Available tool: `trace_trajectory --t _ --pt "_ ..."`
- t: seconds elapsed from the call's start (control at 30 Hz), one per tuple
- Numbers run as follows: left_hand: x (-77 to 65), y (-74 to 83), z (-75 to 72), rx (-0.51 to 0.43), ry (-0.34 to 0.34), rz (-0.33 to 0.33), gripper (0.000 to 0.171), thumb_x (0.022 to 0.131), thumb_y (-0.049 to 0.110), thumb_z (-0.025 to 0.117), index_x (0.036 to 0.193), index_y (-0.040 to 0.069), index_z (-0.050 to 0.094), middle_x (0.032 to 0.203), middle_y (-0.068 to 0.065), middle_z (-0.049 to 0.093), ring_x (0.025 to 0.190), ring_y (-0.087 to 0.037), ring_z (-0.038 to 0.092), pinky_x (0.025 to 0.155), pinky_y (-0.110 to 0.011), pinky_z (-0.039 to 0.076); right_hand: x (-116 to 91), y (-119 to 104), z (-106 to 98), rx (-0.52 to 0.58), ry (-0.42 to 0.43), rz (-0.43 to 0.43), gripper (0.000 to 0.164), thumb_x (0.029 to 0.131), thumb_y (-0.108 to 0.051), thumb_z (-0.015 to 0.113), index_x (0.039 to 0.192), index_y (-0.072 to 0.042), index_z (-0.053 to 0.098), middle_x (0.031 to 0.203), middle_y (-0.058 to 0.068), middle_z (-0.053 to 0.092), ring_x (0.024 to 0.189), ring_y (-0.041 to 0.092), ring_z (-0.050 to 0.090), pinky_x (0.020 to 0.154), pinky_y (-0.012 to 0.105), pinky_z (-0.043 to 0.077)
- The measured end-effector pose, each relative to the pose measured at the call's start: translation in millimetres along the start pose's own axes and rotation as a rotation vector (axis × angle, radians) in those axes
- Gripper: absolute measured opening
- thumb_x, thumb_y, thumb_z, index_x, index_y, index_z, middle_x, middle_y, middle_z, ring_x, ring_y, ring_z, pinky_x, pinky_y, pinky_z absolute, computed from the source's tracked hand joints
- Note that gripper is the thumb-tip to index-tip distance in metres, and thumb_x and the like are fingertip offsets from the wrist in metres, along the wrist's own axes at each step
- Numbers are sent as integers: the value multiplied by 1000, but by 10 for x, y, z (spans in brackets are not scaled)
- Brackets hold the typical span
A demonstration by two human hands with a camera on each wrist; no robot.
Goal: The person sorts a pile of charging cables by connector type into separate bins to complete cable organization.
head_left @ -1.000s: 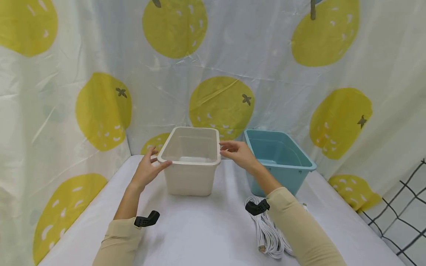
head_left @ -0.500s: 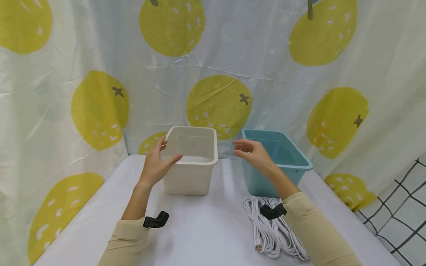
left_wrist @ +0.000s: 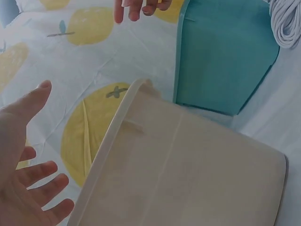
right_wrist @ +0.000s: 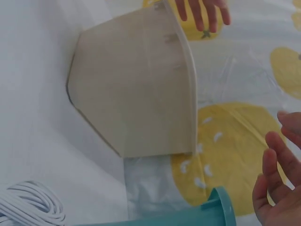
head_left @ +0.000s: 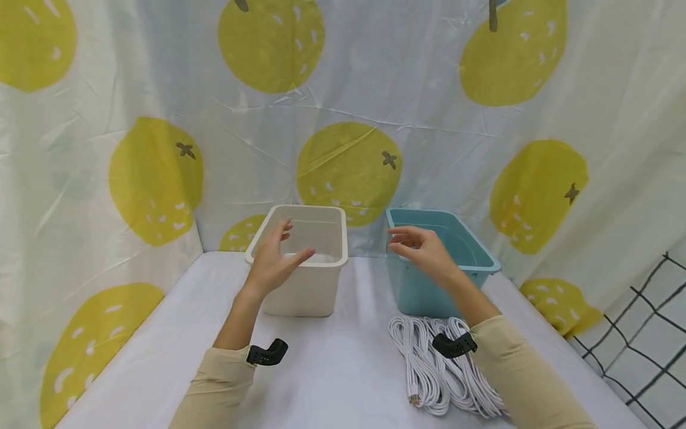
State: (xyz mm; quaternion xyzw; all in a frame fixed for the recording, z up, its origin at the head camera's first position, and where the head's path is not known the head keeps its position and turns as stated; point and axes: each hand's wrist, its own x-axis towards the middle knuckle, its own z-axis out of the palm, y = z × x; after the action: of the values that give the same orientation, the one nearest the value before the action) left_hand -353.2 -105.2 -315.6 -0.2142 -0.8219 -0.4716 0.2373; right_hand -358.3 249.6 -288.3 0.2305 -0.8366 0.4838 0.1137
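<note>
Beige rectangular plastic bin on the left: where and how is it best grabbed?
Probably by its projecting rim, left hand on the left edge, right hand on the right, coming from outside and hooking under the lip. The beige bin stands upright, its walls tapering toward the base, and a gap before the turquoise plastic bin leaves the right edge reachable.

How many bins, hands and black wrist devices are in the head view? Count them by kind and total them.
Bins: 2 (cream bin, teal bin)
Hands: 2 (left hand, right hand)
Black wrist devices: 2 (left device, right device)
Total: 6
</note>
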Motion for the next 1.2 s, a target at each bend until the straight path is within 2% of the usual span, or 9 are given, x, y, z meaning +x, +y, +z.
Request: trace_trajectory --t 0.2,0.4,0.6,0.8,1.03,1.2 --pt "53 93 179 -58 -24 11 90 89 34 84 159 4 36 153 -17 48 136 -38 49 106 -58 42 -78 1 -101 -23 8 -13 44 101 -24 72 140 -5 64 120 14 69 102 28 64 86 54 54" --pt "71 146 375 -105 -55 24 89 89 35 84 158 5 37 152 -16 48 136 -38 49 106 -56 43 -160 40 -194 -39 30 -12 42 100 -23 73 138 -8 65 122 13 69 99 25 65 81 46 55" --pt "75 229 581 -144 -82 40 88 90 34 83 158 4 37 154 -16 46 137 -38 48 105 -53 44 -278 76 -301 -63 36 -31 40 100 -22 73 137 -8 66 122 12 70 100 24 66 82 46 55" --pt "94 358 860 -160 -115 74 88 89 33 84 157 1 38 153 -17 47 135 -35 50 104 -52 47 -436 166 -430 -69 53 -14 40 102 -21 71 138 -6 65 124 16 69 102 19 66 83 31 55" --pt "83 480 1219 -206 -100 137 80 91 30 83 153 -2 43 146 -18 53 132 -32 53 100 -48 51 -624 237 -509 -68 64 -1 40 102 -19 71 138 -5 65 120 18 70 100 24 67 81 32 56" --pt "66 485 1463 -217 -114 107 80 92 30 82 154 -1 42 146 -16 53 133 -30 52 98 -44 52 -767 271 -529 -83 66 4 40 102 -17 70 140 -3 63 120 21 68 100 25 67 80 31 55"
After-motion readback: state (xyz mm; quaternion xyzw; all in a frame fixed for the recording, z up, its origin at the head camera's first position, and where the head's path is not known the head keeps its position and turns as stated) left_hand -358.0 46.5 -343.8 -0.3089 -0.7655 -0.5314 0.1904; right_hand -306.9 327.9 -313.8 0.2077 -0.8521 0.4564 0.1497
